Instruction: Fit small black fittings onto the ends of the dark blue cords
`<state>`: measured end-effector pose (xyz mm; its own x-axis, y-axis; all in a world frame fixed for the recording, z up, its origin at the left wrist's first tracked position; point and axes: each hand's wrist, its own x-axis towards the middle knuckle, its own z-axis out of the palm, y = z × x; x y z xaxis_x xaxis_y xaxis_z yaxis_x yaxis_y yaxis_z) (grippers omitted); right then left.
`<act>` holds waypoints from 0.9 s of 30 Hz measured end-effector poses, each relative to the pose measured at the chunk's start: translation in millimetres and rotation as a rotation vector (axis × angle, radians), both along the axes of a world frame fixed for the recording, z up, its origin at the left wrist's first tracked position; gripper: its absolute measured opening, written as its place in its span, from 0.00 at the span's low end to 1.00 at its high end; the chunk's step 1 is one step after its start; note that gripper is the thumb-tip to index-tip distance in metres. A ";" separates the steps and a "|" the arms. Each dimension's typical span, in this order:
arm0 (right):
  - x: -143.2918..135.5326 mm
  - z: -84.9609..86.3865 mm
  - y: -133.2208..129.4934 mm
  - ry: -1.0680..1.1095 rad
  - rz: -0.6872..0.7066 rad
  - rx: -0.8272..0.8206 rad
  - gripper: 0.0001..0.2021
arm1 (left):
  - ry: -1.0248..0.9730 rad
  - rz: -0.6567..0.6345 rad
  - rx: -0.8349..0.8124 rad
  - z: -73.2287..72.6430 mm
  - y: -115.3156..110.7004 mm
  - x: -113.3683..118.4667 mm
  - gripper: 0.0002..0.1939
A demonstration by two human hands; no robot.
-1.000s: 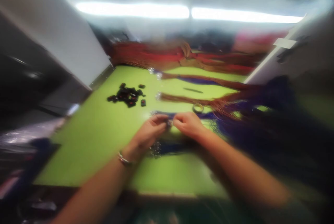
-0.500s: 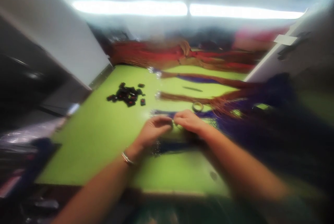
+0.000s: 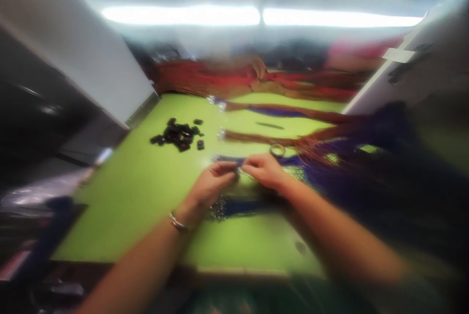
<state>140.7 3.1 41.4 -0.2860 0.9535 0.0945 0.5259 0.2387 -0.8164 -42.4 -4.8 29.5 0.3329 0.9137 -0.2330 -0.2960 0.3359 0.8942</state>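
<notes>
My left hand (image 3: 214, 182), with a metal bracelet at the wrist, is closed, thumb and fingertips pinching something too small and blurred to name. Close to its right, my right hand (image 3: 266, 170) is also closed, its fingertips on a thin wire (image 3: 240, 170) that shows in the narrow gap between the hands. Just behind the fingers lies a bundle of blue wires (image 3: 293, 160) with shiny ends to the left. Under and in front of the hands is another blue wire bundle (image 3: 242, 206) with metal ends.
Black connector housings (image 3: 179, 134) lie heaped on the green tabletop (image 3: 120, 197) at left. Brown wire bundles (image 3: 256, 138), a roll of tape (image 3: 277, 150) and a thin dark tool (image 3: 269, 125) are farther back. Red and brown wires (image 3: 220, 74) line the rear edge. Panels stand on both sides.
Both hands have shifted slightly left, staying close together and closed. A little more of the wire between the fingertips shows. The things on the table stay where they were.
</notes>
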 end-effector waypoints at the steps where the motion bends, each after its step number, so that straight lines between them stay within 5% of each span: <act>1: 0.2 -0.3 0.4 0.011 0.003 -0.011 0.09 | 0.003 -0.002 0.003 -1.4 0.1 -0.1 0.16; 9: 0.3 -3.0 1.3 -0.002 0.056 -0.095 0.09 | 0.034 -0.066 0.131 -15.7 0.7 -1.3 0.13; 18: 2.7 -4.2 -1.0 -0.005 0.124 -0.121 0.09 | 0.061 -0.128 0.120 -14.7 4.2 -1.3 0.13; 27: 0.0 -4.5 -5.0 0.036 0.017 -0.043 0.08 | 0.020 -0.096 0.081 -12.0 0.9 -2.2 0.13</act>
<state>140.7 -1.9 36.9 -0.2995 0.9520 0.0638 0.4920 0.2114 -0.8445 -44.7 -3.9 17.5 0.4160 0.8939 -0.1670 -0.2479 0.2881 0.9250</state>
